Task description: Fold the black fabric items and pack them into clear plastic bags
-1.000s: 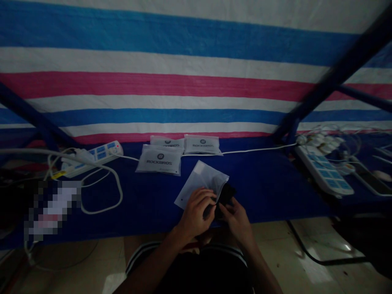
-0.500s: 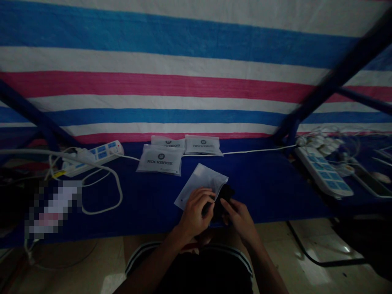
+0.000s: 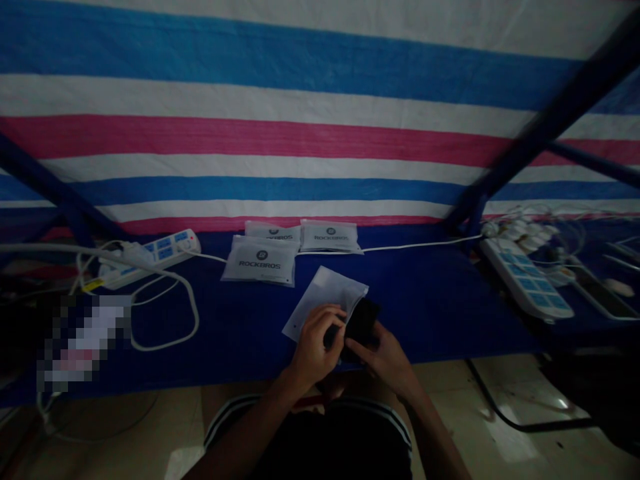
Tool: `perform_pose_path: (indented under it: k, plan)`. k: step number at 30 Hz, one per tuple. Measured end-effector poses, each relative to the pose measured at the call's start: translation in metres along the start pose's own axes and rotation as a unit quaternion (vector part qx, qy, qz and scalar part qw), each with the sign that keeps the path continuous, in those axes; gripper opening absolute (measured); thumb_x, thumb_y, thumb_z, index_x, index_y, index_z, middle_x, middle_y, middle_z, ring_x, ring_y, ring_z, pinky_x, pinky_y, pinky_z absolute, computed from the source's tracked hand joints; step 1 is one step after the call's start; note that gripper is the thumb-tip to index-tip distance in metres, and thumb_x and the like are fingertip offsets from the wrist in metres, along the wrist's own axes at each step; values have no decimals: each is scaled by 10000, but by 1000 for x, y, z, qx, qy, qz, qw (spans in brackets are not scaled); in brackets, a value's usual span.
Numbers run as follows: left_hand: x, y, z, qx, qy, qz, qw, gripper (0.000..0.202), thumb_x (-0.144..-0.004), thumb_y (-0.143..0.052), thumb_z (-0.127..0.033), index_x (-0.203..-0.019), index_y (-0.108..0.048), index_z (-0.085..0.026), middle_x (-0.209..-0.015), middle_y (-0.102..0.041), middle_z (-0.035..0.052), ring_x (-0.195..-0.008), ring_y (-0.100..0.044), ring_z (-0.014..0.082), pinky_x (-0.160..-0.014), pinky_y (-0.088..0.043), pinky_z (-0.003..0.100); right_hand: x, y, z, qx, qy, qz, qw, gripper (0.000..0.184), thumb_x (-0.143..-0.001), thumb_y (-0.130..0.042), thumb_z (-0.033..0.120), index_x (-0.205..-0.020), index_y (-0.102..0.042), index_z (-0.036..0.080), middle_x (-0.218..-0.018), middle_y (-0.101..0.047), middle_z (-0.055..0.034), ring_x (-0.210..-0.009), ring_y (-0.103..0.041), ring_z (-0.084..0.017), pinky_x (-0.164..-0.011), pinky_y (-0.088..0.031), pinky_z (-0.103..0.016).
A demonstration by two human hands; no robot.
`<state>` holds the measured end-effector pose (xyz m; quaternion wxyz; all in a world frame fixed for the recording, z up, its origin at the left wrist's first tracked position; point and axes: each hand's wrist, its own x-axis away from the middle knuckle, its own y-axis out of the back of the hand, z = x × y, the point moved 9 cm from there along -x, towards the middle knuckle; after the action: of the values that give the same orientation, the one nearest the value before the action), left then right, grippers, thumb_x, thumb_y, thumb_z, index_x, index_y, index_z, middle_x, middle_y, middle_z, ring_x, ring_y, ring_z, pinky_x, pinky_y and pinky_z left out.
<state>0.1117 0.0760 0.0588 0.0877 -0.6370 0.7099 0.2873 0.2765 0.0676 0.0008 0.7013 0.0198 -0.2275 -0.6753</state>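
Left hand (image 3: 314, 350) fingers pinch the light, slippery white plastic bag (image 3: 325, 293) near its mouth; right hand (image 3: 385, 365) fingers pinch the soft-looking black item (image 3: 361, 323).

Operator body, visible elements: 2 bare hands, the left hand (image 3: 315, 347) and the right hand (image 3: 385, 363), each joining 1 bare forearm (image 3: 240, 433). The torso area is covered by 1 dark garment (image 3: 335, 443), with 2 thin white stripes (image 3: 227, 417) running along its curved edge. Shadow obscures further fabric detail.
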Motion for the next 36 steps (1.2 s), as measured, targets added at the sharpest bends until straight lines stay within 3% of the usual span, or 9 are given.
perform_pose_path:
  k: [3, 5, 7, 9, 13, 16, 20, 29, 36]
  plan:
    - [0, -1, -1, -4, -6, 7, 1000, 114, -958, -578, -133, -952, -637, -230, -1125, -751, 82, -1189, -675, 271, -1037, -534, 474, -4, 4, 7, 42, 47, -57, 996, 515, -727, -763, 480, -1137, -681, 179, -1038, -799, -132, -932, -766, -312, -791, -596, -388]
    - [1, -3, -2, -10, -15, 13, 1000, 117, -955, -580, -127, -956, -634, -231, -1133, -748, 81, -1197, -670, 269, -1041, -532, 474, -7, 5, 7, 60, 47, -83, 994, 484, -730, -735, 470, -1108, -690, 171, -1059, -801, -153, -1000, -765, -342, -839, -590, -410]
    - [1, -4, -4, -20, -28, 18, 999, 122, -949, -587, -120, -962, -635, -232, -1141, -745, 80, -1206, -664, 269, -1052, -526, 479, -8, 5, 7, 65, 41, -104, 992, 450, -726, -725, 472, -1058, -695, 170, -999, -804, -153, -939, -775, -341, -772, -592, -390]
    - [2, -5, -5, -31, -38, 19, 999, 126, -944, -593, -115, -963, -634, -232, -1142, -743, 81, -1212, -662, 271, -1058, -523, 483, -8, 2, 8, 47, 31, -96, 994, 437, -743, -723, 508, -1022, -689, 172, -851, -789, -120, -733, -763, -297, -618, -566, -345]
    - [2, -4, -5, -37, -37, 13, 999, 151, -938, -590, -93, -974, -630, -235, -1146, -744, 80, -1224, -662, 269, -1057, -530, 480, -5, -3, 6, -63, -2, -41, 997, 558, -792, -689, 671, -1017, -668, 161, -544, -633, 1, -386, -545, -177, -385, -404, -272]
    - [1, -5, -7, -39, -42, 19, 998, 171, -934, -582, -81, -986, -631, -236, -1146, -754, 80, -1226, -666, 270, -1060, -533, 486, -2, 2, 5, -111, -12, -45, 993, 579, -767, -706, 721, -927, -663, 167, -501, -597, 14, -377, -504, -144, -375, -377, -242]
    - [2, -6, -10, -41, -60, 26, 997, 172, -932, -574, -81, -974, -630, -238, -1134, -774, 76, -1204, -685, 273, -1082, -520, 517, -3, 0, 7, -79, -2, -42, 996, 553, -785, -702, 717, -848, -657, 169, -431, -559, 23, -317, -420, -109, -355, -296, -221]
    - [4, -7, -21, -37, -98, 49, 993, 162, -958, -565, -100, -1009, -627, -240, -1159, -790, 64, -1204, -700, 249, -1149, -480, 533, -9, -20, 12, -84, -9, -10, 996, 505, -812, -677, 662, -901, -666, 165, -437, -559, 32, -303, -396, -106, -344, -264, -223]
    - [4, -4, -15, -82, -70, 29, 994, 174, -952, -539, -102, -1028, -616, -238, -1316, -739, 88, -1372, -600, 282, -1180, -446, 575, -6, -20, 18, -77, 20, 29, 996, 429, -847, -675, 608, -897, -683, 182, -468, -532, 46, -372, -447, -119, -377, -296, -220]
